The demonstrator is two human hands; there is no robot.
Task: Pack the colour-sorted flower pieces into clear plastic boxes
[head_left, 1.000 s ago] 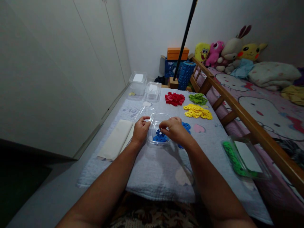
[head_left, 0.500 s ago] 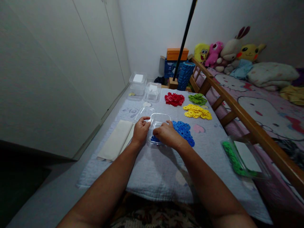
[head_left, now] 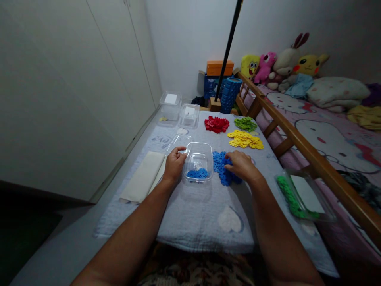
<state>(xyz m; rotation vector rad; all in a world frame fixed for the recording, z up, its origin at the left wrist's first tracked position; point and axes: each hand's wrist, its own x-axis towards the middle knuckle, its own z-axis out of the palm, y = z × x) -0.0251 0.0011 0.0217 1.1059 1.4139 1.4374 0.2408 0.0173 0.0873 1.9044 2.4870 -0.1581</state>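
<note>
A clear plastic box (head_left: 199, 153) stands on the grey blanket (head_left: 193, 206) with a few blue discs (head_left: 197, 173) at its near end. My left hand (head_left: 173, 165) grips the box's left rim, fingers curled over its corner. To the right of the box lies a heap of blue discs (head_left: 220, 167). My right hand (head_left: 241, 167) rests on that heap, fingers bent down onto the discs; whether it has hold of any is hidden.
Heaps of red discs (head_left: 216, 124), green discs (head_left: 245, 123) and yellow discs (head_left: 244, 140) lie farther back. Clear boxes (head_left: 190, 113) stand at the back left. A lid (head_left: 177, 141), a folded cloth (head_left: 143, 180), a bag of green pieces (head_left: 293, 198) and the wooden bed rail (head_left: 297, 141) flank the blanket.
My right hand has left the box and moved right onto the blue heap. Blue discs now lie uncovered in the box. My left hand stays on the rim.
</note>
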